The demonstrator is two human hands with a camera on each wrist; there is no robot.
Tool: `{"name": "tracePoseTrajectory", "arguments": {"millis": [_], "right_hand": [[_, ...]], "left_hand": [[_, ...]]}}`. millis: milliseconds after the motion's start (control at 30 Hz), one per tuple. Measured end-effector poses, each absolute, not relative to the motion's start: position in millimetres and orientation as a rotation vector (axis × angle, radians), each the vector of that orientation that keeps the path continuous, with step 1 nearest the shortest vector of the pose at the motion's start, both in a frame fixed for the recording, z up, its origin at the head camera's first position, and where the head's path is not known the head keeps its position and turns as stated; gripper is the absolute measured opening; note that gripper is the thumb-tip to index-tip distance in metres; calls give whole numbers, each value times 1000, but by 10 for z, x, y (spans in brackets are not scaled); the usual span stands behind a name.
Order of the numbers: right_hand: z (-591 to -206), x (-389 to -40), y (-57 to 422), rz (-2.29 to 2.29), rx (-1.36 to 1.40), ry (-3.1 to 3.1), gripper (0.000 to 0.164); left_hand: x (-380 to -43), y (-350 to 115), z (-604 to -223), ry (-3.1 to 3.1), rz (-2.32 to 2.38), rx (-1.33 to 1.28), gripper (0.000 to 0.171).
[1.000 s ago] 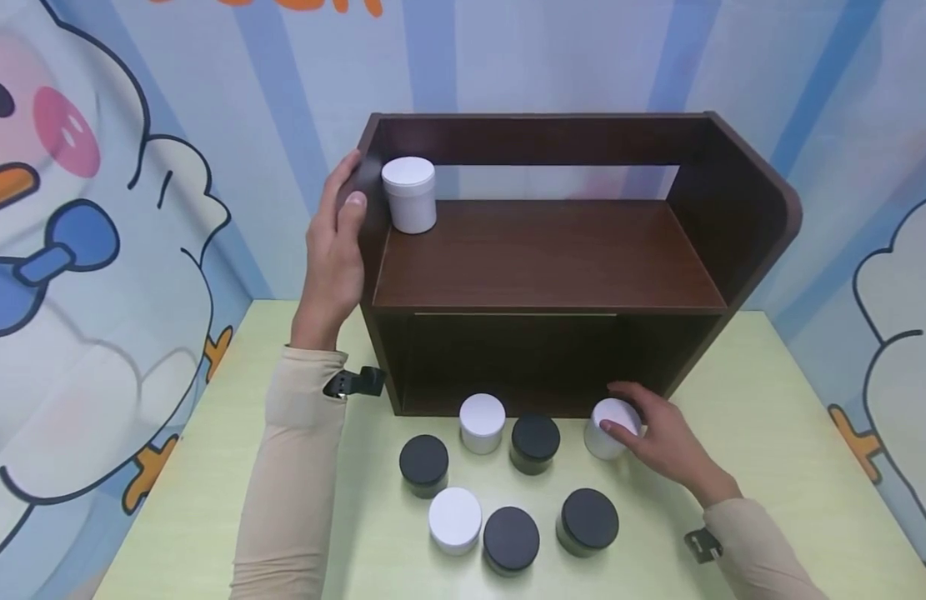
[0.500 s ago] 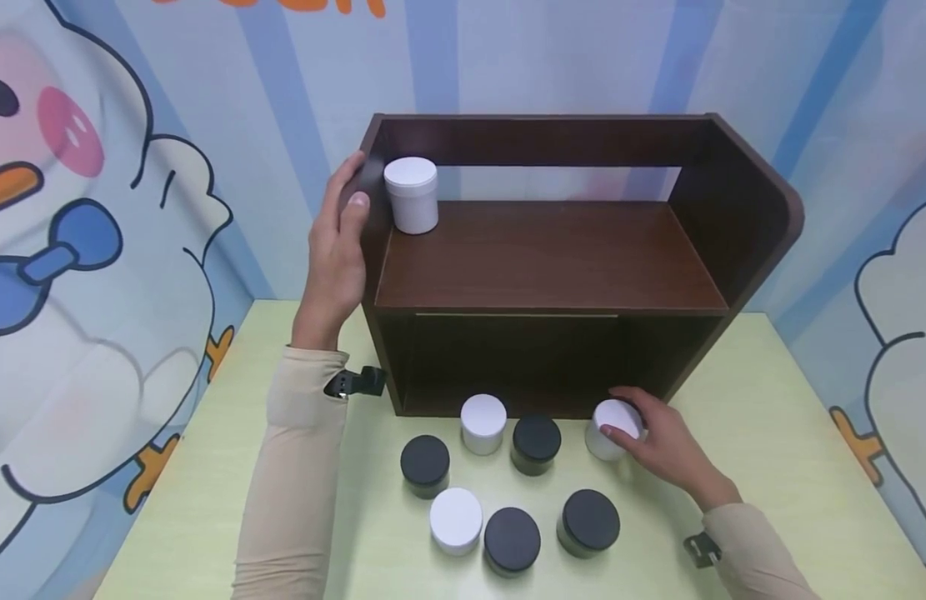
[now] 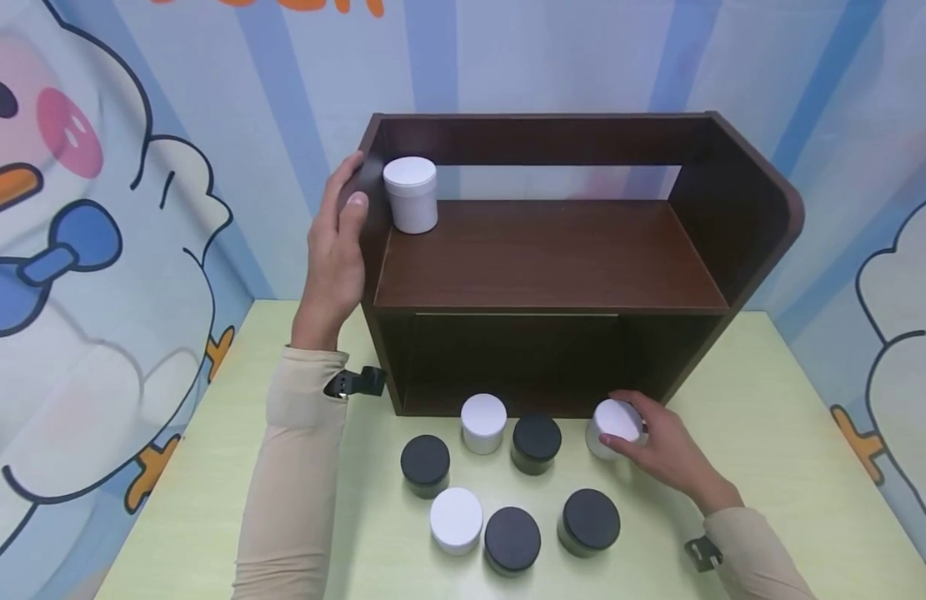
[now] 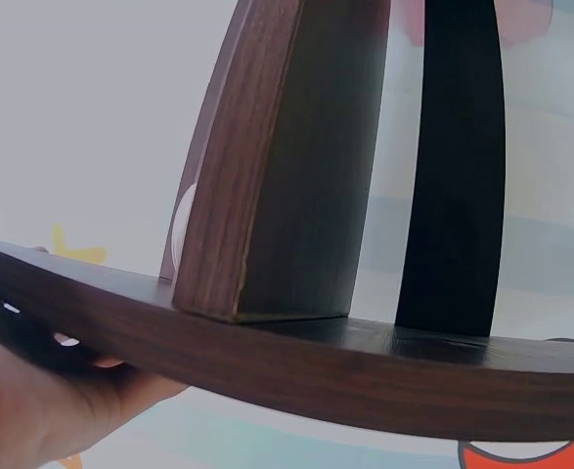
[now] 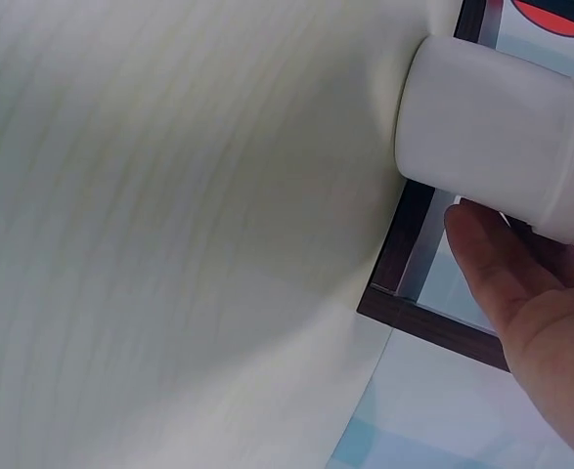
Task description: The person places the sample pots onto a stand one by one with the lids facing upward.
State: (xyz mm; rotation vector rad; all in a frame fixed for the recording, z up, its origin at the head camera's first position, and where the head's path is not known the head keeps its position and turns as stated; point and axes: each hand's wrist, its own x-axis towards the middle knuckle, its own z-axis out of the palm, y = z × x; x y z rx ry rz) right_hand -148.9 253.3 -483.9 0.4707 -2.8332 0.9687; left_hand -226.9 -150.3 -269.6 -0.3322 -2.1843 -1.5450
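Note:
A dark brown wooden shelf (image 3: 553, 258) with two levels stands on the table. My left hand (image 3: 332, 262) holds its left side panel, the thumb at the front edge and the other fingers along the outside; in the left wrist view that panel (image 4: 267, 376) hides much of the hand. A white lidded jar (image 3: 412, 200) stands upright in the left corner of the upper level. In front of the shelf's lower right, my right hand (image 3: 668, 446) has thumb and fingers around another upright white jar (image 3: 611, 425), whose base meets the tabletop in the right wrist view.
Left of the right hand stand two more white jars, one near the shelf (image 3: 483, 423) and one nearer me (image 3: 456, 521). Several black-lidded jars (image 3: 536, 443) are spread among them on the pale table (image 3: 763, 467). A cartoon-printed backdrop (image 3: 568, 58) rises behind.
The right thumb and fingers have shifted slightly toward me against the white jar, which stays in its place. The left hand and the shelf look unchanged.

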Motion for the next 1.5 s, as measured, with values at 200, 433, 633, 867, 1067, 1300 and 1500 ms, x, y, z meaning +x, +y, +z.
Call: {"name": "tracePoseTrajectory", "arguments": {"millis": [200, 433, 633, 867, 1067, 1300, 1500], "right_hand": [[-4848, -1488, 2521, 981, 453, -2844, 58], [-4835, -1500, 2524, 990, 435, -2863, 58], [-4816, -1501, 2536, 991, 428, -2877, 58], [-4799, -1487, 2551, 1002, 410, -2874, 57], [-4768, -1478, 2570, 1007, 401, -2878, 57], [-4696, -1466, 2588, 1012, 403, -2890, 58], [-4638, -1472, 2586, 995, 425, -2889, 58]], "left_hand": [[-2264, -1506, -2692, -2186, -1540, -335, 57], [-2265, -1505, -2697, -2188, -1537, -330, 56], [-2257, -1492, -2694, -2190, -1538, -325, 55], [-2251, -1477, -2680, -2192, -1540, -332, 55], [-2254, -1468, -2684, -2190, -1537, -329, 56], [-2258, -1450, -2687, -2183, -1547, -330, 55], [-2259, -1445, -2682, -2182, -1558, -340, 55]]}}
